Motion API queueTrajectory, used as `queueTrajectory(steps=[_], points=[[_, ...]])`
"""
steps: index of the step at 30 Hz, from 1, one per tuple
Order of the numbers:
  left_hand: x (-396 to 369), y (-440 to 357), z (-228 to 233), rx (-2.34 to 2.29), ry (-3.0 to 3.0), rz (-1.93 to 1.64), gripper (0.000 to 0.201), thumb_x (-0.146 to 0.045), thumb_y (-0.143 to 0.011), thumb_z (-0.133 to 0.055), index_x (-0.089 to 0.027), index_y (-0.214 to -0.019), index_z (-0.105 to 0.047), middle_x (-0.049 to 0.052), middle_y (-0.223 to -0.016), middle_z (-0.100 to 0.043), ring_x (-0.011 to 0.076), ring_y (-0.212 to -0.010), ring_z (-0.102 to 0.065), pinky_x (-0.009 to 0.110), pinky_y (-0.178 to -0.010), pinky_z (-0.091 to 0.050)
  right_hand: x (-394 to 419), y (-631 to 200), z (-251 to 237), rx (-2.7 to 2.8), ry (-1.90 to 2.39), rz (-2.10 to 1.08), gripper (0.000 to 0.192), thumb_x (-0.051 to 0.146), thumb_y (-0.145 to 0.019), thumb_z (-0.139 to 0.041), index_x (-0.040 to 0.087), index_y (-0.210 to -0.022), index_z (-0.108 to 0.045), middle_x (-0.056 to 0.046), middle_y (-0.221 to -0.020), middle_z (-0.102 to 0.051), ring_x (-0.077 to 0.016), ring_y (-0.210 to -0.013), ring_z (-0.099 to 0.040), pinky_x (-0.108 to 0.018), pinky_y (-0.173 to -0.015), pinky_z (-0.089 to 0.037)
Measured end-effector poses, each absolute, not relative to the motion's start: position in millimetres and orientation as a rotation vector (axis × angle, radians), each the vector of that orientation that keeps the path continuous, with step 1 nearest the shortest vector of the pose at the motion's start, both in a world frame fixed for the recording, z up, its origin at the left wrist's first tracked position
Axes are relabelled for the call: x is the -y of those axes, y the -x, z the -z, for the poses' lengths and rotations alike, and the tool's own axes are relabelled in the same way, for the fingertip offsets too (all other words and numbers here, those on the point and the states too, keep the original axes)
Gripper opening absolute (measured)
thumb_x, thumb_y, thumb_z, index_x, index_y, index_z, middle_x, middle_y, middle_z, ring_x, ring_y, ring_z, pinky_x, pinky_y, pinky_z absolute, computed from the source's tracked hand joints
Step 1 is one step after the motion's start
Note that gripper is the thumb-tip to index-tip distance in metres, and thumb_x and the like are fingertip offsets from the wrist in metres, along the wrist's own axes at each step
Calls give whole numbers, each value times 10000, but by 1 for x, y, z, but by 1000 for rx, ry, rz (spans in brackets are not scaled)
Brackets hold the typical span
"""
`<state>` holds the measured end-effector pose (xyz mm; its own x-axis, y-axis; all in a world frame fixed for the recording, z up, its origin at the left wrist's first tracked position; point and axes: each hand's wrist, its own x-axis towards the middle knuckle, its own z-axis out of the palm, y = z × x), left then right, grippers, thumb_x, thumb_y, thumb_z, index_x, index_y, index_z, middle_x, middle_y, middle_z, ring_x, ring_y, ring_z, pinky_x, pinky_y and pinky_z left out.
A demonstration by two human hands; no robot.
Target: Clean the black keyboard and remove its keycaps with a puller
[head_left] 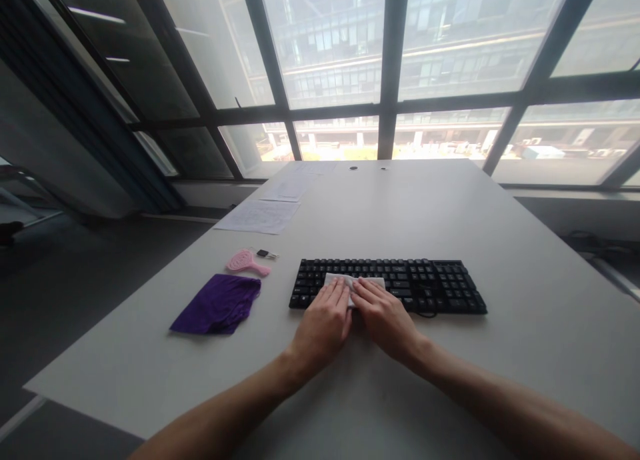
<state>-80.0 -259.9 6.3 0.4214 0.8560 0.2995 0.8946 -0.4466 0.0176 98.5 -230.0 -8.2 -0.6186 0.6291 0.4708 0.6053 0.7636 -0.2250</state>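
Note:
A black keyboard (453, 287) lies on the white table in front of me. Across its left and middle keys is a folded white tissue (377, 282). My left hand (326, 313) rests on the left half of the tissue, fingers stretched out flat. On the right half lies my right hand (383, 310), also with straight, flat fingers. The two hands nearly meet at the fingertips, and they cover much of the tissue and the keys under it. A short piece of cable (426, 315) shows at the keyboard's near edge.
Left of the keyboard lie a purple cloth (217, 305), a pink hairbrush (247, 263) and a small black item (267, 253) with light-coloured ends. Printed papers (257, 216) spread along the table's far left edge. Large windows (330, 47) stand behind the table (400, 207).

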Motion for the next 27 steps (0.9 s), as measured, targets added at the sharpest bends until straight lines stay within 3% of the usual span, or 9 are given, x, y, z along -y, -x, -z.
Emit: queueTrajectory(steps=[6,11,15,22,27], points=[[256,83,-7,1585,2582,506,618,-49,-854,-404,-41,-1470,-447,186,-1540,-442,251,-1476,-357,446,-1212,-358,234,-92,9,2428,944,-17,452,149,-973,-502,65,-1415,-548,-169,-1476,-536,-289,-1412,-449,-448,-1186,-384],[249,88,2,1549,2610,396,605,-32,-880,-360,-34,-1482,-423,194,-1559,-406,246,-1480,-346,441,-1211,-347,227,-93,21,2400,1101,65,503,36,-915,-476,11,-1414,-536,-225,-1496,-490,-322,-1432,-414,-486,-1179,-383],[247,90,7,1494,2564,323,570,-43,-922,-344,-52,-1487,-422,194,-1577,-366,255,-1490,-321,455,-1202,-355,225,-96,23,2423,1050,87,498,57,-925,-493,35,-1421,-535,-220,-1506,-477,-311,-1442,-402,-478,-1172,-393],[249,92,2,1431,2543,396,485,-75,-938,-384,-88,-1390,-560,159,-1435,-572,230,-1358,-529,383,-1137,-457,227,-98,11,2441,979,53,425,45,-897,-551,111,-1303,-657,-157,-1382,-625,-283,-1339,-540,-419,-1123,-459],[253,89,0,1403,2495,352,483,-72,-937,-383,-61,-1389,-552,177,-1442,-559,243,-1361,-526,389,-1141,-447,231,-95,14,2422,979,52,464,23,-881,-518,96,-1323,-639,-171,-1398,-608,-283,-1352,-525,-432,-1132,-448]])
